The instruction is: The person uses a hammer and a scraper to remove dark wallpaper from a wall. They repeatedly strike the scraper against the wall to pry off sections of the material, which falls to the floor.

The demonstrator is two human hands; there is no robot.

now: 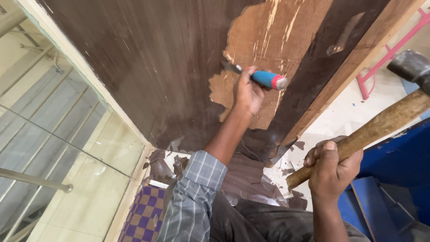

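Your left hand [247, 95] is wrapped tight around a chisel [260, 77] with a blue handle, its blade against the door [152, 67] at the edge of the bare patch [264, 40] where dark veneer is gone. Your right hand [331, 166] grips a wooden-handled hammer [380, 123], raised beside the door. Veneer scraps [170, 166] lie on the floor.

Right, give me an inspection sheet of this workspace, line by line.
Surface: dark veneered wooden panel, veneer stripped off a patch of bare wood.
Job's things: chisel with blue handle, blade at the veneer edge; hammer with wooden handle, raised.
Clutter: veneer scraps on the floor below the panel.
Hands: left hand grips the chisel; right hand grips the hammer.
Cables: nothing seen.
Surroundings: glass railing at left, pink frame, blue object at right.
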